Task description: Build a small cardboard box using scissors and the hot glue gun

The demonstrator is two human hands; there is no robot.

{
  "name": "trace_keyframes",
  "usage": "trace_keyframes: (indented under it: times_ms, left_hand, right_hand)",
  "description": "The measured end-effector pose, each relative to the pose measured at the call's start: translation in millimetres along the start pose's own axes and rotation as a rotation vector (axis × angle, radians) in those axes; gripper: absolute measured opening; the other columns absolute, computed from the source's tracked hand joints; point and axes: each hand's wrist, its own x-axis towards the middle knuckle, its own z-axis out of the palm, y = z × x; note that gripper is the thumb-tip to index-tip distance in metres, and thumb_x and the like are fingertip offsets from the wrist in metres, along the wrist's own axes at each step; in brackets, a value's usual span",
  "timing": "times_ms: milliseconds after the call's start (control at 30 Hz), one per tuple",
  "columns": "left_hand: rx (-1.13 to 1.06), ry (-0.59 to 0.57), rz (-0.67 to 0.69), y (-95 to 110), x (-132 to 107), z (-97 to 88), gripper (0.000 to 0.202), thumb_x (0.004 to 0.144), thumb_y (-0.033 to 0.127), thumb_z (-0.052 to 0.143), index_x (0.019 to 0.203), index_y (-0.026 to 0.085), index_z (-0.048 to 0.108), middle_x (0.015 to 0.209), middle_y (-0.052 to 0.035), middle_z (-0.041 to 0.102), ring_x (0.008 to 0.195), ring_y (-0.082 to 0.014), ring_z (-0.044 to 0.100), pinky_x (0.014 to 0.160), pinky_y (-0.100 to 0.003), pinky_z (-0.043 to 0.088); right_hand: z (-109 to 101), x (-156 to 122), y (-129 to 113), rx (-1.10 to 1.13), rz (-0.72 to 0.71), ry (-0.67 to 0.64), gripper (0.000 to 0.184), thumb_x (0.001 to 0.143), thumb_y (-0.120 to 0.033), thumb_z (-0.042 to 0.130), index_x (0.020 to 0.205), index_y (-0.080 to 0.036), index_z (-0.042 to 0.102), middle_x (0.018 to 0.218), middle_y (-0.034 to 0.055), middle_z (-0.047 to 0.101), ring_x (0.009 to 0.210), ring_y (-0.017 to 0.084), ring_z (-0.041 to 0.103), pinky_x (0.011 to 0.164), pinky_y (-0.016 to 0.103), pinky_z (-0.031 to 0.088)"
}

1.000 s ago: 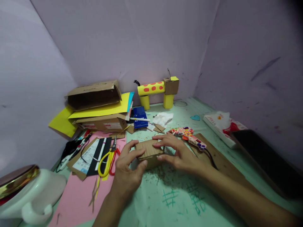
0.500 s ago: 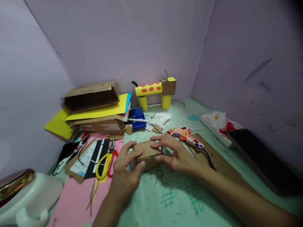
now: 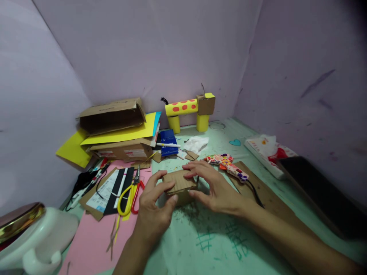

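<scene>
Left hand [image 3: 157,208] pinches left end of small cardboard box [image 3: 179,182], thumb on near side | right hand [image 3: 216,188] pinches right end, fingers on top | box sits mid-table [image 3: 183,248] between them | scissors [image 3: 132,196] on pink paper [image 3: 91,236] leftward; floral glue gun [image 3: 228,166] just beyond right hand.

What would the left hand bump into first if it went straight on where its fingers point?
The small cardboard box; the fingers of the left hand already seem to touch it. Beyond that, probably the right hand, though depth is unclear.
</scene>
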Motion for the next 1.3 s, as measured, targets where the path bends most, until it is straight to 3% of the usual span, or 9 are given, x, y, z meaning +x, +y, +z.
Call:
trace_keyframes:
  times_ms: [167, 300, 500, 633, 1067, 1233, 1300]
  left_hand:
    - [0.045, -0.03, -0.02, 4, 0, -0.5, 0.022, 0.077, 0.017, 0.064, 0.099, 0.02, 0.067, 0.12, -0.0123, 0.06, 0.111, -0.026, 0.06, 0.092, -0.043, 0.053]
    - [0.037, -0.042, -0.105, 5, -1, 1.1, 0.032, 0.076, 0.018, 0.063, 0.108, 0.019, 0.061, 0.123, -0.0123, 0.059, 0.117, -0.0273, 0.057, 0.099, -0.046, 0.048]
    - [-0.334, -0.039, -0.42, 0, 0, 3.8, 0.059, 0.069, 0.024, 0.067, 0.125, 0.015, 0.05, 0.129, -0.0151, 0.057, 0.114, -0.029, 0.058, 0.093, -0.041, 0.052]
    - [-0.491, -0.05, -0.518, 0, 1, 4.6, 0.062, 0.066, 0.026, 0.069, 0.123, 0.013, 0.049, 0.128, -0.0168, 0.056, 0.117, -0.0293, 0.056, 0.098, -0.041, 0.047]
    - [-0.449, -0.04, -0.453, -1, -1, 7.0, 0.055, 0.07, 0.026, 0.066, 0.12, 0.013, 0.049, 0.124, -0.0159, 0.055, 0.115, -0.0289, 0.054, 0.099, -0.046, 0.043]
    - [-0.373, -0.025, -0.361, -4, -1, 7.2, 0.041, 0.071, 0.024, 0.064, 0.11, 0.014, 0.057, 0.125, -0.0153, 0.055, 0.121, -0.0304, 0.051, 0.104, -0.048, 0.039]
    - [-0.371, -0.042, -0.393, -3, -1, 5.8, 0.044, 0.071, 0.024, 0.065, 0.113, 0.014, 0.056, 0.126, -0.0157, 0.056, 0.12, -0.0302, 0.052, 0.104, -0.048, 0.04]
  right_hand:
    - [6, 7, -6, -0.008, 0.013, 0.008, 0.037, 0.07, -0.033, 0.077, 0.099, -0.02, 0.058, 0.114, 0.0132, 0.066, 0.109, 0.03, 0.056, 0.096, 0.05, 0.043]
    - [12, 9, -7, -0.028, 0.04, 0.044, 0.035, 0.072, -0.03, 0.076, 0.1, -0.021, 0.057, 0.109, 0.0113, 0.066, 0.103, 0.028, 0.057, 0.091, 0.048, 0.046]
    - [15, 7, -6, -0.031, 0.076, 0.042, 0.032, 0.073, -0.026, 0.073, 0.1, -0.02, 0.057, 0.112, 0.0127, 0.064, 0.104, 0.028, 0.056, 0.09, 0.046, 0.046]
    - [16, 6, -5, -0.034, 0.082, 0.039, 0.031, 0.074, -0.024, 0.072, 0.1, -0.019, 0.056, 0.113, 0.0132, 0.064, 0.104, 0.029, 0.056, 0.089, 0.047, 0.046]
    - [16, 5, -4, -0.036, 0.067, 0.03, 0.03, 0.076, -0.025, 0.071, 0.101, -0.019, 0.057, 0.114, 0.0146, 0.064, 0.104, 0.029, 0.056, 0.088, 0.046, 0.046]
    - [14, 5, -3, -0.033, 0.062, 0.031, 0.029, 0.075, -0.025, 0.072, 0.1, -0.018, 0.059, 0.115, 0.0153, 0.065, 0.106, 0.029, 0.057, 0.089, 0.047, 0.045]
    - [14, 4, -2, -0.045, 0.057, 0.032, 0.029, 0.075, -0.025, 0.073, 0.099, -0.018, 0.059, 0.115, 0.0152, 0.066, 0.107, 0.03, 0.057, 0.091, 0.049, 0.043]
